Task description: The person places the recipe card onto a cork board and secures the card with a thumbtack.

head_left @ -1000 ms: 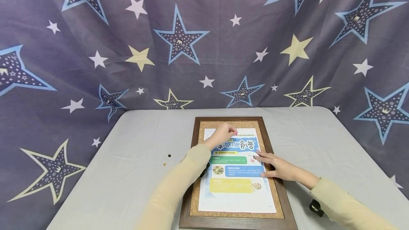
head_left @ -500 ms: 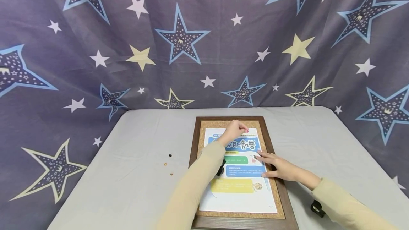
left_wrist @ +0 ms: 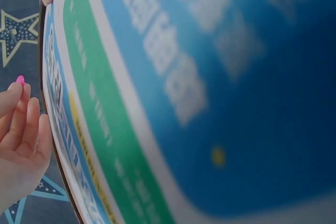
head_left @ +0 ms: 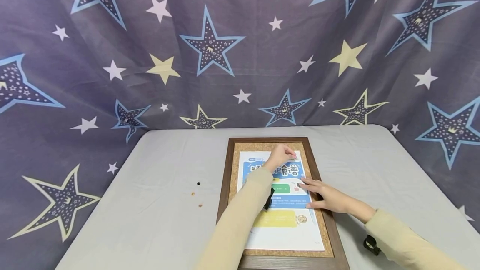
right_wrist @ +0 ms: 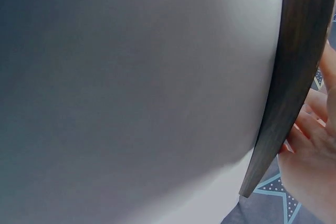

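Observation:
My left hand (head_left: 280,156) is over the upper right part of a printed poster (head_left: 279,238), pinching a pink push pin (left_wrist: 21,80) between thumb and finger close to the sheet's top right corner. The poster, with blue, green and yellow blocks and large Chinese characters, lies on a cork board (head_left: 234,170) in a dark wooden frame (head_left: 296,261). My right hand (head_left: 330,197) rests at the board's right side, fingers spread and fingertips on the poster's right edge. In the right wrist view that hand (right_wrist: 310,145) shows beyond the frame's side. The left forearm hides part of the poster.
Left of the board, a small black piece (head_left: 198,183) and two small orange pieces (head_left: 193,193) lie on the grey tabletop (head_left: 157,203). A star-patterned curtain (head_left: 255,53) hangs behind the table. Black wrist cameras sit under both sleeves.
My left hand has moved right across the top of the poster with the pink push pin, towards the top right corner, and is slightly lower than half a second ago. My right hand has stayed put.

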Motion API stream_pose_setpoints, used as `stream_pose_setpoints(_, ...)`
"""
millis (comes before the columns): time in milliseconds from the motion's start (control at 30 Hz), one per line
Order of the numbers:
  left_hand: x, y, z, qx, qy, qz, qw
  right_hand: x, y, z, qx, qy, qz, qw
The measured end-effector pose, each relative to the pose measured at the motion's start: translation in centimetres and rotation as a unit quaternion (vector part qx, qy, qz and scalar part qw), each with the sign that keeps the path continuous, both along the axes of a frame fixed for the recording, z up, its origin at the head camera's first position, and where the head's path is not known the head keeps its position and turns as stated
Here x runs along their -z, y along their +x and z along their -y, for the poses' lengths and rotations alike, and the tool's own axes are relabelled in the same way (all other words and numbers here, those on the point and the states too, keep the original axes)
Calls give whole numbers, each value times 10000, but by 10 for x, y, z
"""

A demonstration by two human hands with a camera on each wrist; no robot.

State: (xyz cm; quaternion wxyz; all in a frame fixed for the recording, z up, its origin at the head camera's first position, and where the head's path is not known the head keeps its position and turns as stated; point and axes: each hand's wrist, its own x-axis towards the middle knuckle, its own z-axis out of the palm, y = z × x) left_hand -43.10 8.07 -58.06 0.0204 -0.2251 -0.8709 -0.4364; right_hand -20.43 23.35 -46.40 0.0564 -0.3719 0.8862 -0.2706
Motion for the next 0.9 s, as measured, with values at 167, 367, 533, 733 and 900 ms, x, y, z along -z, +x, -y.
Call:
stream_pose_setpoints(167,28,-19,-11,-410,-361,265,9982,0,0,0,-44,-35,-38,10000)
stream_pose_setpoints(367,102,-76,-24,-393,208,-31,9990,0,1,0,15,-36,-18,10000)
stream_pose_setpoints(533,9,-2,-13,-550,-4,449,9975,-1,1,0,7,-51,-53,10000)
stream_pose_setpoints(733,-118,104,5,-859,-86,860,9926,2,0,-1,14,39,-153,9999)
stream_pose_setpoints(900,-110,94,3,-824,-210,874,9925,2,0,-1,25,50,-191,9998)
